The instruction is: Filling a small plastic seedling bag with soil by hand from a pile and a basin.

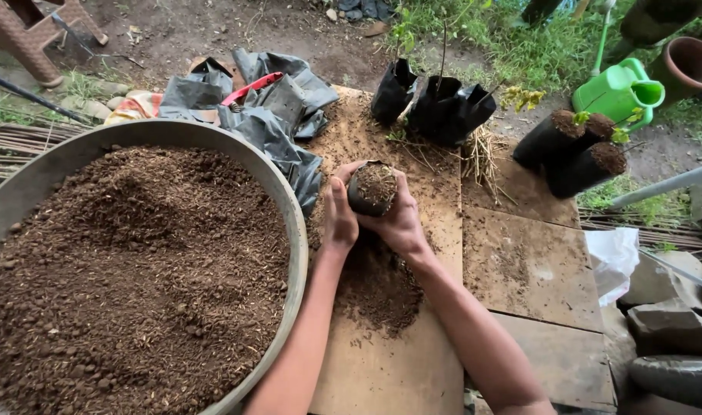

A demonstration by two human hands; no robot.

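Here both hands, left hand [339, 219] and right hand [401, 223], clasp a soil-filled black bag [372, 189], fingers closed around it, beside the soil basin [293, 223] at the board's far edge, likely firming it.

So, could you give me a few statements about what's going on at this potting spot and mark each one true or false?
1. Both hands cup one small black grow bag filled with soil. True: the left hand and right hand wrap its sides.
2. The big round basin is full of water. False: it holds brown potting mix.
3. A green watering can stands at the far right. True.
4. The bag in the hands has a seedling growing in it. False: only soil shows at its top.
5. Loose soil lies spilled on the wooden board below the hands. True.
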